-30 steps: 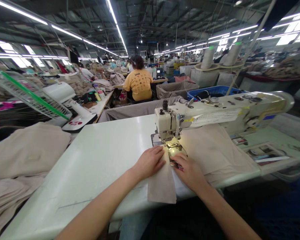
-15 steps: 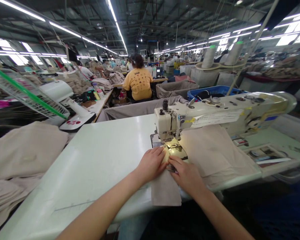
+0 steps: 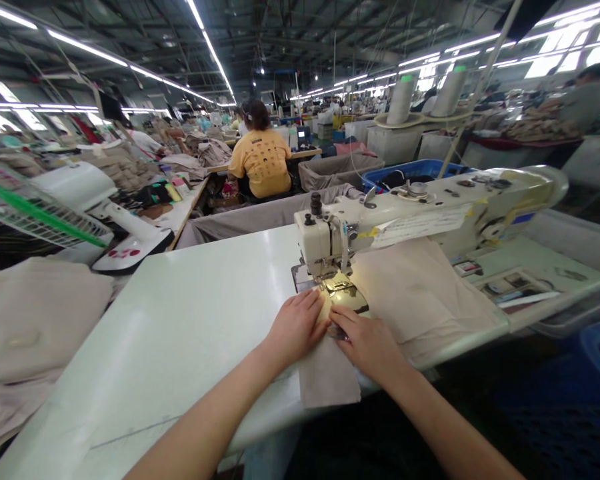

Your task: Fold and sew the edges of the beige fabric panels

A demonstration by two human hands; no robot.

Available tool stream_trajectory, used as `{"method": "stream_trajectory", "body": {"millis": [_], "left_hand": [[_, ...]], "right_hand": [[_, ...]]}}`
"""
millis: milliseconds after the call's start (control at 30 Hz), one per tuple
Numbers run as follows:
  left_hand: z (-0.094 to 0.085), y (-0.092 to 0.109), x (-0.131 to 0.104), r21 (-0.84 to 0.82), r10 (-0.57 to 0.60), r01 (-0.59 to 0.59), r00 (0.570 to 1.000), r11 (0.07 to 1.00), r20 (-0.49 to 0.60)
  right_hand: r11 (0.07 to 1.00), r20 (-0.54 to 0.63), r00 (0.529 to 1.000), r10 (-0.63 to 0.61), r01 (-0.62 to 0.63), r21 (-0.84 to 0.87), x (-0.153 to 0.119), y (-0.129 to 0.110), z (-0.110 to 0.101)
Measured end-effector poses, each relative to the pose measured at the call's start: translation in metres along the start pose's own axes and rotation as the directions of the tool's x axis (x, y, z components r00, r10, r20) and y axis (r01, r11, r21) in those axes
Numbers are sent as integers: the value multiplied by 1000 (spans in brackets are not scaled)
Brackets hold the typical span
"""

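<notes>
A narrow beige fabric piece (image 3: 329,377) runs from under the sewing machine's needle area down over the table's front edge. My left hand (image 3: 296,325) lies on it just left of the needle, its fingers stretched forward and flat. My right hand (image 3: 373,347) pinches the same piece at its right edge, thumb and fingers closed near the shiny bed plate (image 3: 347,293). The fingertips of both hands almost meet. Above them stands the sewing machine head (image 3: 320,243), its lamp lighting the stitching spot. Where needle and fabric meet is partly hidden by my fingers.
A larger beige cloth (image 3: 420,290) lies right of the needle, under the machine arm. Beige cloths (image 3: 35,313) are stacked at the left. A white fan (image 3: 130,233) stands beyond the table's far left corner. A co-worker in a yellow shirt (image 3: 263,160) sits ahead.
The whole view has shifted, so things sit further left in it. Both hands stay at the needle, and the fabric piece looks nearly unmoved against the machine.
</notes>
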State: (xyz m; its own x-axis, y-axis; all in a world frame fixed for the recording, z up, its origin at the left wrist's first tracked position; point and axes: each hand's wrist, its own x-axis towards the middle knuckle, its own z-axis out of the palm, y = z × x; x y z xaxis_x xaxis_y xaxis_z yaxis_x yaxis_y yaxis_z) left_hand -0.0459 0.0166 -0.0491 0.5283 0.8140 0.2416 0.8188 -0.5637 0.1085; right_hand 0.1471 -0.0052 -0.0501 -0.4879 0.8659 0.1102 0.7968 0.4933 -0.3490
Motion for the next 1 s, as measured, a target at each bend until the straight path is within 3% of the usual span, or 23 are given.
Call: {"method": "stream_trajectory", "body": {"millis": [133,300,400,800,1000], "left_hand": [[-1,3,-3,5,15,-15,1000,1000,-7],[-10,24,-22,24,59,-61,995,998,78],[-14,31,-31,8,111,-112,991,994,76],[-12,-1,-1,-32,92,-90,994,995,67],[-5,-5,-4,-10,95,-94,995,995,24]], "right_hand": [[1000,1,1000,-7,7,-10,-1,1,0],[999,21,999,-28,29,-35,-17,-1,3],[999,19,1000,-21,22,-35,-23,-2,6],[999,12,999,-38,39,-19,18,8,-3],[999,30,999,-30,30,-28,15,6,-2]]}}
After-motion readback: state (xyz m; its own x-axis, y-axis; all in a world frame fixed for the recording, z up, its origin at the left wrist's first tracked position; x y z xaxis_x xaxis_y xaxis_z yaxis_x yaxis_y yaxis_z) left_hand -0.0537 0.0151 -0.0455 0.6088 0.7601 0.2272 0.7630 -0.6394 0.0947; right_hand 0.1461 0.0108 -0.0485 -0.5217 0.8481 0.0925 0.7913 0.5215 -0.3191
